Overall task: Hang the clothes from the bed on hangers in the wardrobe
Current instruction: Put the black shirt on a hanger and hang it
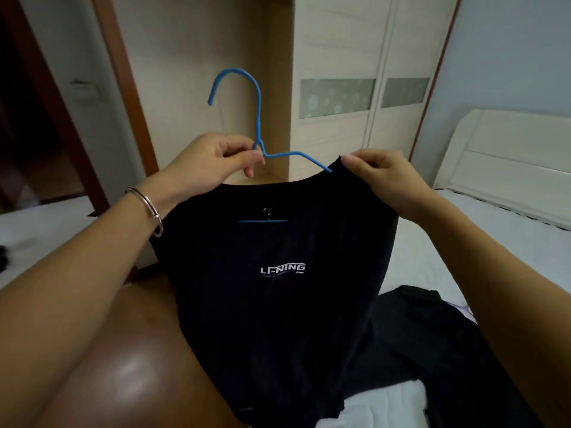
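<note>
A black T-shirt [278, 304] with a white chest logo hangs in front of me on a blue wire hanger [258, 97]. The hanger's lower bar shows through the neck opening. My left hand [213, 162] pinches the hanger at the base of its hook. My right hand [386, 171] pinches the shirt's collar at the right shoulder, where the hanger's arm goes under the fabric. Behind them stands the light wood wardrobe [340, 50], its left compartment open. More dark clothes [432, 335] lie on the white bed [448, 257] to the right.
A brown polished footboard [123, 350] curves below the shirt. The white headboard [509, 168] is at the far right. A brown door frame [123, 81] and dark doorway are on the left. A small dark item [4, 257] lies at the left edge.
</note>
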`<state>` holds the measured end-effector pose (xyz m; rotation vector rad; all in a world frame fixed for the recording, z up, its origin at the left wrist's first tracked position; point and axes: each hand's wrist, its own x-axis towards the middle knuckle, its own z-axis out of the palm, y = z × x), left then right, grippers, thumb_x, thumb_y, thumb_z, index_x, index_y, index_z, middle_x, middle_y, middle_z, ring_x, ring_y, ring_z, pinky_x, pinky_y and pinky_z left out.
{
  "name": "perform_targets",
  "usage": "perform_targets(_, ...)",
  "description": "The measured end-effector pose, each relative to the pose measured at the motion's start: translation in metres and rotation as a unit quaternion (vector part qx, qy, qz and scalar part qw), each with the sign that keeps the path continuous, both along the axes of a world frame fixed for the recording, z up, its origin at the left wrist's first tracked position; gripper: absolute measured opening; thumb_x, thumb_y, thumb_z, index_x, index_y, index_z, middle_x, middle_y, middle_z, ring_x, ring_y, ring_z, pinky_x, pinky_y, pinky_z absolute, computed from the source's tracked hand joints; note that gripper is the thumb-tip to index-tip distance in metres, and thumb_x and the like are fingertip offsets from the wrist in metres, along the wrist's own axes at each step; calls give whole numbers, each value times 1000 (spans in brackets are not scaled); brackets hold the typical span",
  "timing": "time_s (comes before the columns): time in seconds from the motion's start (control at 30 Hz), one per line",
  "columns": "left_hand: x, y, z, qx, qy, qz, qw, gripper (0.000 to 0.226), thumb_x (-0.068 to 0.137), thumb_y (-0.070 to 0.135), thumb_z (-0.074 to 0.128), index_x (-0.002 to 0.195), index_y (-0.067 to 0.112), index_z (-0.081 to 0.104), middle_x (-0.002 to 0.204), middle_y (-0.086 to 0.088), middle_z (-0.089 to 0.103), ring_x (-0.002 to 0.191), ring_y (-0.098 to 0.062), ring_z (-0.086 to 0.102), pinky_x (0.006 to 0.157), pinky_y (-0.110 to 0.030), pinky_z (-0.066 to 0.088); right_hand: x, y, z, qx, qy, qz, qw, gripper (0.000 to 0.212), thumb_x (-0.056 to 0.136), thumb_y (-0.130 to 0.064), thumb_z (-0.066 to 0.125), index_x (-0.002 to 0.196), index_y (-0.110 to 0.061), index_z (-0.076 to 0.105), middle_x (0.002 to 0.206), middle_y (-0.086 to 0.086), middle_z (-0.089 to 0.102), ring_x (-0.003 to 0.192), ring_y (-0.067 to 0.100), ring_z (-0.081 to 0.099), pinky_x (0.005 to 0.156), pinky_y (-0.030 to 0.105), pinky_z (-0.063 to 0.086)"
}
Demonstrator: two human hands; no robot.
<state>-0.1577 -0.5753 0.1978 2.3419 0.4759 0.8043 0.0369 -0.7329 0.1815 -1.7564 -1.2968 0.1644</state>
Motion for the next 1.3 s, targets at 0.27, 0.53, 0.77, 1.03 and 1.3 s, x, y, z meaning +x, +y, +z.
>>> perform_targets(0.27, -68, 76, -7, 8, -42, 51, 998, 30, 92, 22, 51, 63, 29, 58, 80, 7, 64, 79, 25, 54, 73, 10, 33, -57, 91, 7, -59, -118, 40, 990, 36, 93, -44, 42, 102, -18, 67, 88, -3, 62, 83, 11, 55, 75, 24, 42)
perform_targets(0.53, -141, 196, -6, 8, -28, 84, 996, 21, 91, 26, 51, 95, 13, 67, 84, 17, 63, 84, 7, 57, 77, -6, 40, -124, 215, -1, -27, -194, 33, 980, 23, 91, -25, 54, 99, -10, 70, 79, 2, 63, 77, 15, 56, 56, 14, 35)
perform_targets(0.77, -188, 290, -38, 29, 99, 132, 986, 30, 92, 28, 49, 119, 20, 56, 108, 8, 56, 102, -8, 50, 83, -21, 36, -130, 283, -24, -17, -91, 8, 996, 20, 91, -26, 55, 98, -14, 70, 70, -10, 59, 67, 5, 53, 55, 3, 37)
perform_targets(1.03, -138, 372, -60, 55, 63, 156, 984, 26, 94, 23, 43, 109, 15, 64, 98, 3, 59, 77, 6, 48, 66, -5, 34, -90, 357, -49, -36, -51, 13, 998, 22, 90, -27, 56, 104, -16, 68, 79, -6, 64, 76, 8, 59, 67, 16, 44)
perform_targets(1.3, -54, 452, -92, 19, 6, 139, 990, 25, 91, 17, 50, 103, 6, 68, 86, 9, 61, 72, 23, 53, 68, 8, 34, -3, 416, -82, -102, -120, -26, 987, 21, 87, -31, 59, 94, -14, 70, 82, 3, 69, 76, 15, 61, 69, 25, 44)
